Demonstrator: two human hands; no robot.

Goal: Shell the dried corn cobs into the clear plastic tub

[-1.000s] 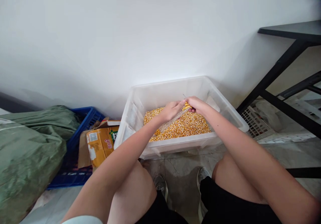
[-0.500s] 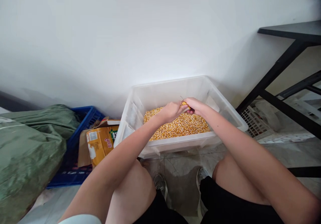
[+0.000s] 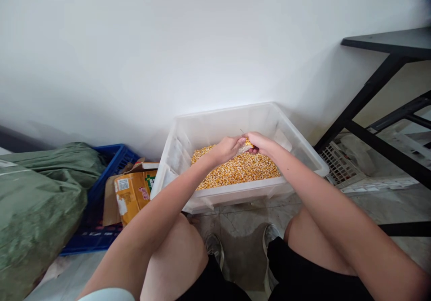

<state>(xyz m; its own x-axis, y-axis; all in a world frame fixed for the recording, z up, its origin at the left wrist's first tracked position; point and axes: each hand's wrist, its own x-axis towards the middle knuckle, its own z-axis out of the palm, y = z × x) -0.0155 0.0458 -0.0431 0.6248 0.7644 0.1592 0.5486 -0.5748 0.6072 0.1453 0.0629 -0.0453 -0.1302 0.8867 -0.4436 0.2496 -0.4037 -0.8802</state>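
Note:
Between my two hands is a corn cob (image 3: 248, 144), held over a white plastic bin. Yellow kernels cover part of it, and a pale stripped stretch shows on the near side. My left hand (image 3: 229, 149) is closed around its left end. Fingers of my right hand (image 3: 259, 143) wrap the right end, partly hiding the kernels there. A thin pointed sliver sticks up from between the hands; what it is I cannot make out. Below lie loose corn kernels (image 3: 240, 170), spread over the floor of the white bin (image 3: 235, 193).
To the left, a blue crate (image 3: 90, 242) holds an orange printed carton (image 3: 129, 195), with a green sack (image 3: 40, 202) beside it. At right stand a black-framed table (image 3: 370, 85) and a white basket (image 3: 341, 166). A white wall (image 3: 202, 45) rises behind the bin.
My left hand has shifted slightly left along the cob, uncovering more of its pale stripped side. Both hands still hold it. The whole view has moved a little.

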